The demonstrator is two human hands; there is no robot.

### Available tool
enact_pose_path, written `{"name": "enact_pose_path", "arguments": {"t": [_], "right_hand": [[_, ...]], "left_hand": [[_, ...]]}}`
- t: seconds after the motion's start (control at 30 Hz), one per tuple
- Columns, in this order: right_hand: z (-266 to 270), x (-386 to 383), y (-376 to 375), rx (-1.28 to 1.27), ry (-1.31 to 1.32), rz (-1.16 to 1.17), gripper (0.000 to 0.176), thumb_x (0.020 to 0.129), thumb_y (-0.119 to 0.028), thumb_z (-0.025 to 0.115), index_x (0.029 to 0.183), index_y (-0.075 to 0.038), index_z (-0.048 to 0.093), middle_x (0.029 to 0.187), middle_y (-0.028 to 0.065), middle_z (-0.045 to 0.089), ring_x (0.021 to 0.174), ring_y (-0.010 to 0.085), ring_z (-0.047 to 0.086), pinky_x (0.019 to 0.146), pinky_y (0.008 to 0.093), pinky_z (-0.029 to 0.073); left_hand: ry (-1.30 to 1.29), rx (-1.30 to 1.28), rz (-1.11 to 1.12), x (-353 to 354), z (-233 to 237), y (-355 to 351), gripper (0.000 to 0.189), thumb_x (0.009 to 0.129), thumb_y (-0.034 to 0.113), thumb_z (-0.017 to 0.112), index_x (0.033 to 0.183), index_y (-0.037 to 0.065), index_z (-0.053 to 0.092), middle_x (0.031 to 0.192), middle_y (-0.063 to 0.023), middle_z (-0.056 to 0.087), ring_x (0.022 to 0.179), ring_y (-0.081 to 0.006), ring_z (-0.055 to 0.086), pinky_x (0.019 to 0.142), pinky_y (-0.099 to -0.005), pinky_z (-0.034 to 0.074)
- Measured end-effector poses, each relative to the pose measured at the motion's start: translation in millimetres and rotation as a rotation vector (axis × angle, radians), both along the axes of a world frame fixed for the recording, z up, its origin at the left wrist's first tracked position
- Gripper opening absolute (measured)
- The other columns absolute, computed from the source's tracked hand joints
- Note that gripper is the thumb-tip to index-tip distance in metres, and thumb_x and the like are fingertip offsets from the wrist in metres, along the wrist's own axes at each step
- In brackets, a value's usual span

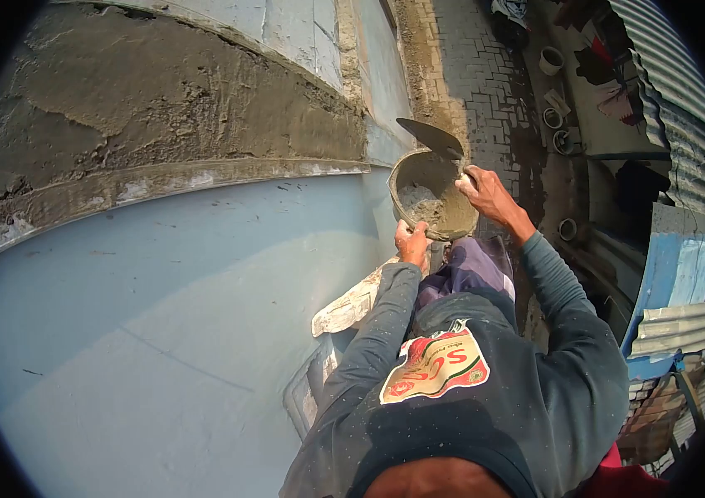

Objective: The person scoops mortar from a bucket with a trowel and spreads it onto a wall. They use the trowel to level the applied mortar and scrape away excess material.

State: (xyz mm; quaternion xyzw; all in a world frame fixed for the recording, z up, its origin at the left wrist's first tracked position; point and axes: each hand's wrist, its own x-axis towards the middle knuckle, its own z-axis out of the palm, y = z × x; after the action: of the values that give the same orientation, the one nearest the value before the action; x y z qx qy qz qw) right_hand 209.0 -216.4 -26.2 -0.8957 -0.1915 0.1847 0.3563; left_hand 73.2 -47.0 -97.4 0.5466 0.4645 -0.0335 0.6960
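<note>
My right hand (489, 197) is closed around the handle of a trowel (431, 135), whose dark blade points up and left across the far rim of a bucket. The bucket (396, 184) is round and mortar-smeared, in front of my lap. Grey wet mortar (421, 202) lies inside it. At the near rim, my left hand (411, 243) grips the bucket's edge, with the fingers bent over it. To the left, rough wet mortar (203, 100) covers a band of the wall above a mortar-edged ledge (161, 183).
A smooth blue-grey wall (161, 307) fills the left. Beside my left arm is a whitish, mortar-stained board (352, 305). Far below runs a paved lane (485, 75) with several pots, one a pale pot (551, 61). Corrugated roofing (676, 108) borders the right.
</note>
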Motion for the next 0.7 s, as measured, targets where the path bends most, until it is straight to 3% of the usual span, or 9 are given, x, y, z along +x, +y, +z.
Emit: {"name": "enact_pose_path", "arguments": {"t": [0.1, 0.17, 0.23, 0.3, 0.33, 0.43, 0.47, 0.6, 0.7], "right_hand": [[-1, 18, 46, 0.138, 0.155, -0.088, 0.036, 0.089, -0.027, 0.056, 0.094, 0.009, 0.058, 0.082, 0.0333, 0.058, 0.083, 0.0471, 0.060, 0.075, 0.0500, 0.045], [-9, 23, 84, 0.212, 0.258, -0.151, 0.036, 0.090, -0.027, 0.054, 0.091, 0.009, 0.058, 0.081, 0.0297, 0.061, 0.078, 0.0399, 0.064, 0.072, 0.0478, 0.047], [-45, 33, 123, 0.354, 0.606, -0.219, 0.029, 0.093, -0.026, 0.054, 0.086, 0.002, 0.056, 0.075, 0.0145, 0.061, 0.059, 0.0213, 0.059, 0.053, 0.0360, 0.048], [-70, 31, 162, 0.546, 0.778, -0.424, 0.028, 0.094, -0.026, 0.053, 0.088, 0.001, 0.056, 0.075, 0.0114, 0.061, 0.057, 0.0180, 0.058, 0.049, 0.0333, 0.048], [-77, 32, 176, 0.734, 0.941, -0.630, 0.026, 0.094, -0.026, 0.053, 0.091, -0.001, 0.055, 0.075, 0.0083, 0.060, 0.055, 0.0146, 0.057, 0.045, 0.0305, 0.048], [-95, 31, 200, 0.674, 0.921, -0.702, 0.026, 0.091, -0.024, 0.055, 0.092, 0.002, 0.058, 0.074, 0.0079, 0.062, 0.056, 0.0180, 0.061, 0.045, 0.0319, 0.051], [-97, 26, 205, 0.716, 0.909, -0.719, 0.025, 0.090, -0.024, 0.055, 0.089, 0.001, 0.058, 0.072, 0.0076, 0.061, 0.056, 0.0176, 0.061, 0.043, 0.0334, 0.050], [-94, 17, 211, 0.684, 0.899, -0.705, 0.023, 0.093, -0.025, 0.054, 0.094, -0.001, 0.055, 0.071, 0.0071, 0.059, 0.052, 0.0169, 0.057, 0.043, 0.0317, 0.049], [-140, 9, 220, 0.809, 0.871, -0.631, 0.022, 0.092, -0.024, 0.054, 0.092, -0.001, 0.055, 0.071, 0.0074, 0.059, 0.052, 0.0173, 0.058, 0.043, 0.0319, 0.049]], "left_hand": [[0.028, -0.058, 0.076, 4, 2, 0, 0.016, 0.078, 0.004, 0.063, 0.089, 0.002, 0.052, 0.086, -0.0071, 0.059, 0.073, -0.0172, 0.060, 0.060, -0.0326, 0.054], [0.011, 0.076, -0.043, -14, -35, 4, 0.017, 0.079, -0.001, 0.059, 0.095, 0.000, 0.053, 0.088, -0.0088, 0.059, 0.074, -0.0183, 0.061, 0.061, -0.0325, 0.055], [-0.059, 0.053, -0.018, -21, -51, 3, 0.023, 0.081, -0.007, 0.052, 0.103, -0.001, 0.055, 0.091, -0.0100, 0.060, 0.074, -0.0191, 0.062, 0.063, -0.0330, 0.056], [0.187, 0.273, -0.167, -26, -77, 7, 0.030, 0.082, -0.008, 0.049, 0.111, -0.001, 0.054, 0.095, -0.0120, 0.062, 0.078, -0.0215, 0.064, 0.066, -0.0341, 0.056], [0.116, 0.136, -0.039, -27, -71, 8, 0.025, 0.075, 0.013, 0.070, 0.090, -0.003, 0.058, 0.082, -0.0162, 0.064, 0.077, -0.0270, 0.061, 0.070, -0.0381, 0.047], [0.332, 0.297, -0.284, -9, -21, 5, 0.025, 0.080, 0.004, 0.060, 0.104, -0.002, 0.060, 0.091, -0.0138, 0.067, 0.084, -0.0234, 0.066, 0.068, -0.0346, 0.053], [0.365, 0.445, -0.381, -9, -23, 6, 0.025, 0.080, 0.010, 0.066, 0.102, 0.000, 0.063, 0.090, -0.0127, 0.068, 0.085, -0.0227, 0.067, 0.070, -0.0355, 0.051], [0.212, 0.380, -0.417, -26, -66, 13, 0.027, 0.085, 0.018, 0.064, 0.106, 0.002, 0.064, 0.094, -0.0119, 0.069, 0.085, -0.0237, 0.067, 0.070, -0.0371, 0.052], [0.168, 0.148, -0.183, -20, -52, 7, 0.032, 0.089, 0.027, 0.058, 0.110, 0.003, 0.064, 0.095, -0.0108, 0.069, 0.084, -0.0222, 0.066, 0.068, -0.0370, 0.052]]}}
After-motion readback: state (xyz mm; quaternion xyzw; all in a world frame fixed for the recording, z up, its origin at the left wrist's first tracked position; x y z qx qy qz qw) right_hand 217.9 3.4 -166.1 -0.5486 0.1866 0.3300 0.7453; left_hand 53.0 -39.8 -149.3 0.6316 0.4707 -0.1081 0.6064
